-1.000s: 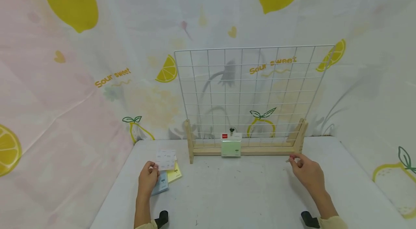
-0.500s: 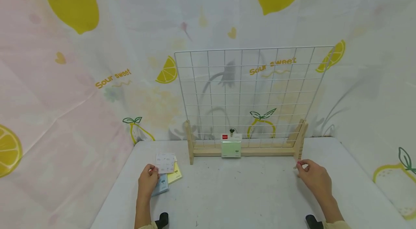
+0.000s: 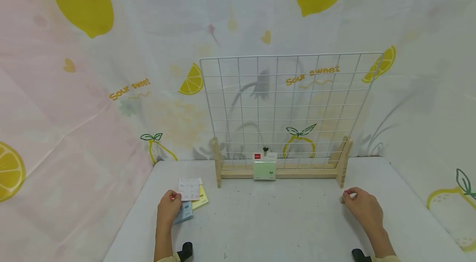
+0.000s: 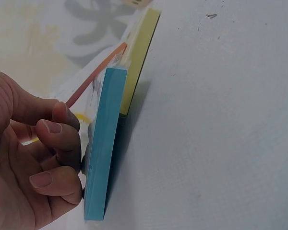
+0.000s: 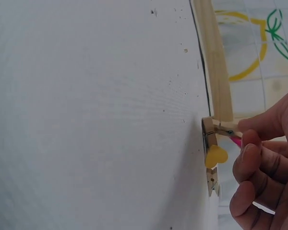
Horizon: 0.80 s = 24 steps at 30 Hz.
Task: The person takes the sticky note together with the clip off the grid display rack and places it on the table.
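My left hand (image 3: 169,208) pinches the lower left corner of a pale pink sticky note pad (image 3: 189,189), whose thin orange edge shows in the left wrist view. Beneath it on the table lie a blue sticky note pad (image 4: 106,148) and a yellow one (image 4: 140,62). The left hand's lower fingers rest by the blue pad. My right hand (image 3: 365,209), near the rack's right foot, pinches a small wooden clothespin (image 5: 225,130) with a bit of pink on it. Right by it is another clothespin with a yellow heart (image 5: 216,156), close over the table.
A white wire grid rack (image 3: 275,105) on a wooden stand (image 3: 305,173) stands at the table's back. A green sticky note pad (image 3: 265,170) hangs low on it from a clip with a dark heart (image 3: 265,149). A lemon-printed cloth (image 3: 148,47) hangs behind.
My right hand has moved right and nearer, away from the stand's right foot. The pink pad in my left hand has come slightly nearer over the other pads.
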Each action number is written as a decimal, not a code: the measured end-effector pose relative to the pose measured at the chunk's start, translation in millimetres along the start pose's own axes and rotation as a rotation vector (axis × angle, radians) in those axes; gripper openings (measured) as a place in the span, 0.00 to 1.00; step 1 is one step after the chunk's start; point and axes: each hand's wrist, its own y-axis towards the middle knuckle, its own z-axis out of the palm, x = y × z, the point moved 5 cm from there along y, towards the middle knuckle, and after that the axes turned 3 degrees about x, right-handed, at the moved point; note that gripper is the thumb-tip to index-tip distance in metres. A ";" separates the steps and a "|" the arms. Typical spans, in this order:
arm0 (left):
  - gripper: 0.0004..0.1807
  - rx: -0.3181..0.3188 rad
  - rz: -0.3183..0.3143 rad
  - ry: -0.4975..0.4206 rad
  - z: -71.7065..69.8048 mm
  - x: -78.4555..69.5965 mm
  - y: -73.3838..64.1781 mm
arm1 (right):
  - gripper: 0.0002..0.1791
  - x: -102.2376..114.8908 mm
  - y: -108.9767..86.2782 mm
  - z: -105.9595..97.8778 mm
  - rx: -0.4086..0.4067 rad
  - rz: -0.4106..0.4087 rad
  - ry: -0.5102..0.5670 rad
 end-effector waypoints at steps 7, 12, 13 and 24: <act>0.13 0.002 -0.001 0.062 -1.3 -2.9 -2.8 | 0.15 -5.8 0.2 -1.8 -0.002 0.027 -0.019; 0.15 -0.012 0.002 0.123 -1.8 -6.3 -4.6 | 0.17 -9.2 1.2 -2.6 0.019 0.068 -0.041; 0.15 -0.017 0.006 0.133 -1.7 -6.7 -4.7 | 0.17 -9.9 1.1 -2.5 0.020 0.073 -0.044; 0.15 -0.097 0.008 0.147 -4.2 -12.9 -7.6 | 0.18 -11.2 -2.3 -3.3 -0.009 0.086 -0.028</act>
